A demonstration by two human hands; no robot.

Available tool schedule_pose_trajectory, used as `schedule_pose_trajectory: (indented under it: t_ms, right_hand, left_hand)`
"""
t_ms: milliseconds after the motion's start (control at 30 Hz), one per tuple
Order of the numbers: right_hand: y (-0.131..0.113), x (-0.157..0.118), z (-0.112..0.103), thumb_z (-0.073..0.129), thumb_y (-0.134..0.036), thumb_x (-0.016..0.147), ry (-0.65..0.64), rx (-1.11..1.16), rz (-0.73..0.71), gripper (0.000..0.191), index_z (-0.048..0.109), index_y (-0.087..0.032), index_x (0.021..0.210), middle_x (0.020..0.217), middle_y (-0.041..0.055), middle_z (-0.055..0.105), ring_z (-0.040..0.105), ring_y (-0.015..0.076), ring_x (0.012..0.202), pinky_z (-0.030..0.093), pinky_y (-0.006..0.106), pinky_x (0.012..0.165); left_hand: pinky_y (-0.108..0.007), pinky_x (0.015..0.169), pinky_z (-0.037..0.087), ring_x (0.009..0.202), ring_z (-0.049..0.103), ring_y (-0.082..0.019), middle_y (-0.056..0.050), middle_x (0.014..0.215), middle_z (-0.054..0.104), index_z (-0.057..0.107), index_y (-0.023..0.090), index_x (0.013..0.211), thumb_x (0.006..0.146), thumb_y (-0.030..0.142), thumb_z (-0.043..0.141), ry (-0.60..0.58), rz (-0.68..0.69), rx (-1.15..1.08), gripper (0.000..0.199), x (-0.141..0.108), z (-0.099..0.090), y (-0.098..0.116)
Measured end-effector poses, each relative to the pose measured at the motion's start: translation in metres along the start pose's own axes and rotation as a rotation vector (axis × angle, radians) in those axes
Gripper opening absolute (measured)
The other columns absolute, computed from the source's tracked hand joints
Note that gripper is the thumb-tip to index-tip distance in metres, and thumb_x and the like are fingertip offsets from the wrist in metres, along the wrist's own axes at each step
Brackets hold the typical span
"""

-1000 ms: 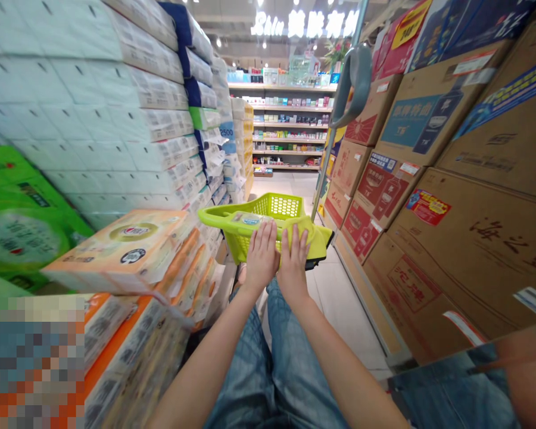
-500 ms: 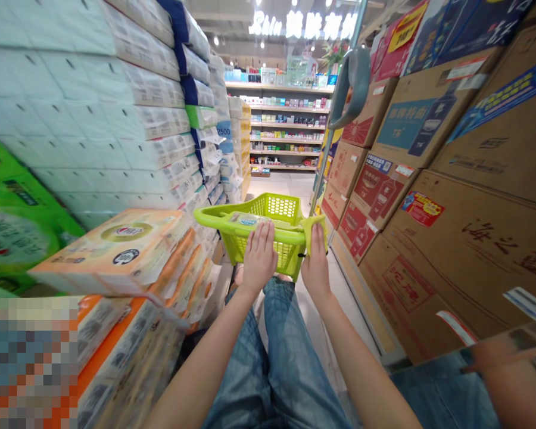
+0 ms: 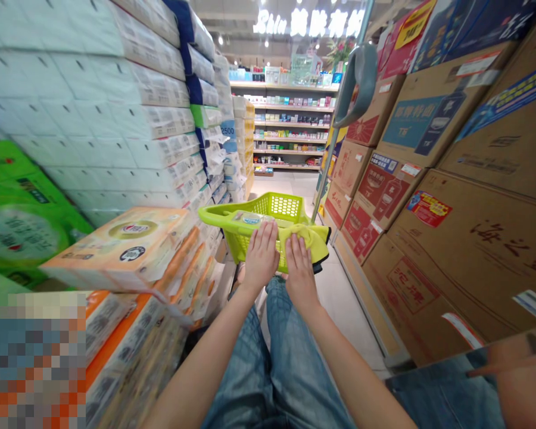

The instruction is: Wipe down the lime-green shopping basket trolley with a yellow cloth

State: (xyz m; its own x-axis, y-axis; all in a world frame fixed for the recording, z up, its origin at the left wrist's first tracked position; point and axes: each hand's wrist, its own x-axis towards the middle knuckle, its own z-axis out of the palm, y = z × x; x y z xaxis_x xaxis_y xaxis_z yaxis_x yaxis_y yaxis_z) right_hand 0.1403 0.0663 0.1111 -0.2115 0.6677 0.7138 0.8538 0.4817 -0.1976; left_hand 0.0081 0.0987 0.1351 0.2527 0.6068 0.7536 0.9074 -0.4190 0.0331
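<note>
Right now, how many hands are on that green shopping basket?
2. The left hand lies on the near rim of the lime-green basket, and the right hand lies on a yellow-green cloth draped over that rim. Neither is hidden.

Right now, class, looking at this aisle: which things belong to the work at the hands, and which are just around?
At the hands: left hand; right hand; lime-green basket; yellow-green cloth.

Just around: stacked wrapped paper packs; cardboard cartons; store shelves.

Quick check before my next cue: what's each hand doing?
Left hand: open, on the lime-green plastic basket rim.
Right hand: open, on the yellow-green cloth.
</note>
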Motion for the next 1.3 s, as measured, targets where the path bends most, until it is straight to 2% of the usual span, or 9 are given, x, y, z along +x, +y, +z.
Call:
schedule_pose_trajectory:
  t_ms: [133, 233, 333, 467, 600, 733, 833, 1033, 1300]
  right_hand:
    - [0.026, 0.003, -0.016, 0.032, 0.002, 0.084, 0.091, 0.044, 0.056, 0.084, 0.001, -0.02, 0.158, 0.164, 0.0116, 0.019, 0.008, 0.0232, 0.153, 0.025, 0.055, 0.121]
    - [0.028, 0.01, -0.02, 0.029, 0.001, 0.084, 0.124, 0.104, 0.106, 0.081, 0.006, -0.021, 0.158, 0.163, 0.0103, 0.023, 0.011, 0.0223, 0.153, 0.025, 0.055, 0.121]
    - [0.01, 0.01, -0.01, 0.031, -0.002, 0.087, 0.132, 0.108, 0.151, 0.078, 0.004, -0.019, 0.158, 0.164, 0.0113, 0.019, 0.006, 0.0228, 0.153, 0.023, 0.055, 0.121]
    - [-0.024, 0.009, 0.013, 0.031, -0.004, 0.09, 0.036, 0.043, 0.119, 0.075, 0.002, -0.018, 0.158, 0.163, 0.0125, 0.021, 0.006, 0.0222, 0.153, 0.019, 0.056, 0.121]
    - [-0.035, 0.011, 0.019, 0.03, -0.003, 0.088, -0.006, 0.01, 0.125, 0.076, 0.004, -0.016, 0.158, 0.163, 0.0127, 0.022, 0.007, 0.0206, 0.153, 0.018, 0.055, 0.122]
    - [-0.02, 0.0, 0.007, 0.031, 0.002, 0.081, -0.029, 0.024, 0.068, 0.084, 0.005, -0.019, 0.158, 0.163, 0.0097, 0.023, 0.007, 0.0181, 0.153, 0.016, 0.053, 0.123]
    - [0.002, -0.005, -0.003, 0.033, 0.001, 0.08, 0.033, 0.037, 0.102, 0.087, 0.001, -0.02, 0.158, 0.164, 0.0103, 0.021, 0.006, 0.0199, 0.153, 0.016, 0.056, 0.122]
    - [0.03, 0.014, -0.014, 0.029, 0.004, 0.075, 0.163, 0.129, 0.186, 0.092, 0.0, -0.022, 0.158, 0.164, 0.0102, 0.019, 0.01, 0.0226, 0.153, 0.02, 0.061, 0.12]
    - [-0.024, 0.009, 0.015, 0.032, -0.003, 0.089, 0.058, 0.055, 0.118, 0.078, -0.002, -0.015, 0.158, 0.164, 0.0118, 0.017, 0.002, 0.0205, 0.153, 0.022, 0.052, 0.123]
  left_hand:
    - [-0.043, 0.122, 0.021, 0.149, 0.026, -0.024, -0.013, 0.157, 0.037, 0.017, 0.01, 0.156, 0.087, 0.015, 0.043, 0.004, -0.016, -0.012, 0.073, 0.001, 0.001, 0.003]
    - [-0.044, 0.122, 0.021, 0.149, 0.026, -0.025, -0.014, 0.157, 0.037, 0.018, 0.009, 0.155, 0.087, 0.016, 0.043, 0.003, -0.021, -0.022, 0.073, 0.001, 0.001, 0.004]
    - [-0.045, 0.122, 0.021, 0.149, 0.026, -0.025, -0.014, 0.157, 0.037, 0.017, 0.009, 0.155, 0.088, 0.016, 0.042, 0.01, -0.022, -0.026, 0.072, 0.001, 0.001, 0.004]
    - [-0.045, 0.121, 0.023, 0.148, 0.028, -0.024, -0.014, 0.156, 0.037, 0.017, 0.01, 0.156, 0.093, 0.017, 0.037, 0.003, -0.026, 0.0, 0.066, -0.001, 0.004, 0.001]
    - [-0.044, 0.121, 0.025, 0.149, 0.027, -0.022, -0.013, 0.157, 0.037, 0.02, 0.009, 0.155, 0.096, 0.017, 0.032, -0.009, -0.011, 0.026, 0.06, -0.002, 0.004, -0.003]
    - [-0.044, 0.122, 0.023, 0.149, 0.026, -0.023, -0.015, 0.156, 0.038, 0.019, 0.009, 0.155, 0.091, 0.017, 0.041, -0.003, 0.001, -0.01, 0.068, -0.001, 0.001, -0.002]
    - [-0.043, 0.122, 0.022, 0.149, 0.026, -0.024, -0.014, 0.156, 0.037, 0.017, 0.01, 0.156, 0.088, 0.015, 0.042, 0.004, -0.003, -0.023, 0.073, 0.0, 0.001, 0.001]
    - [-0.044, 0.122, 0.021, 0.148, 0.027, -0.025, -0.014, 0.156, 0.038, 0.018, 0.009, 0.156, 0.088, 0.014, 0.042, 0.037, -0.017, -0.028, 0.072, 0.001, 0.004, 0.004]
    - [-0.044, 0.122, 0.023, 0.149, 0.027, -0.024, -0.014, 0.156, 0.039, 0.02, 0.008, 0.154, 0.093, 0.016, 0.037, 0.02, -0.017, 0.009, 0.064, -0.001, 0.006, 0.001]
